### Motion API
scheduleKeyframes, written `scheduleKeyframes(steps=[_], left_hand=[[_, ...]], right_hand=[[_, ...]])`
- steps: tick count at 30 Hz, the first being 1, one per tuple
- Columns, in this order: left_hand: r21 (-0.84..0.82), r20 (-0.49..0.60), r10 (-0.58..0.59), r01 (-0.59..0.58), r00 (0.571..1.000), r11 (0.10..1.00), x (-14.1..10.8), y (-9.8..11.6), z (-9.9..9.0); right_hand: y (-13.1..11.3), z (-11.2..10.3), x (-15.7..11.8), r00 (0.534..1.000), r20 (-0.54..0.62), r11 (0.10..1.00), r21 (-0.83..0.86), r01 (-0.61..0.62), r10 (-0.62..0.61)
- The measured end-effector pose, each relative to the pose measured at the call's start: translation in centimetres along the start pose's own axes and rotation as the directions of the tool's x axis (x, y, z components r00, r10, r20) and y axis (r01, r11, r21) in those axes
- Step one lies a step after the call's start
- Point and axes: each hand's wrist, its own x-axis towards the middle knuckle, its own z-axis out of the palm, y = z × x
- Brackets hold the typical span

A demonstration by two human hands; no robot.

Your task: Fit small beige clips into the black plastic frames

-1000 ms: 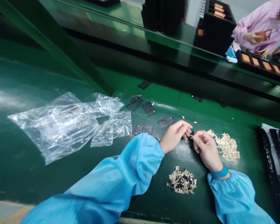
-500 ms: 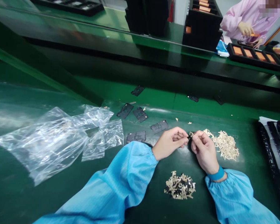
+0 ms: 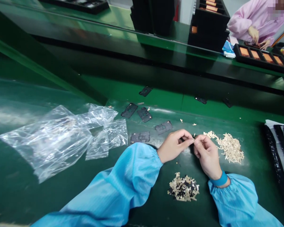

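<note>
My left hand and my right hand meet fingertip to fingertip, both closed in a pinch. Between them shows a tiny beige piece, mostly hidden by the fingers. Just beyond my right hand lies a large heap of small beige pieces. Nearer to me, below the hands, sits a smaller heap of mixed beige and black pieces. A flat black plastic part with cutouts rests close to my left hand, and another black part lies by my left sleeve.
Clear plastic bags spread over the left of the green table. More black parts lie farther back. Black trays stand at the right edge. Behind a raised ledge, a co-worker in pink handles something beside a tray with orange pieces.
My fingertips have come closer together, and the dark bit between them no longer shows. A small speck now lies below my left hand. The co-worker's hands have moved lower. The view has shifted slightly.
</note>
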Motion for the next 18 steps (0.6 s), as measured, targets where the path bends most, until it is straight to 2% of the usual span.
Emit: scheduleKeyframes(steps=[9, 18], left_hand=[[-0.105, -0.019, -0.053, 0.051, 0.998, 0.993, 0.2, -0.2, -0.3], [-0.048, -0.041, -0.013, 0.011, 0.999, 0.999, 0.2, -0.7, -0.1]], right_hand=[[-0.8, -0.1, 0.0, 0.998, 0.054, 0.986, -0.166, -0.023, 0.033], [-1.2, -0.2, 0.2, 0.998, 0.043, 0.983, -0.179, -0.026, 0.035]])
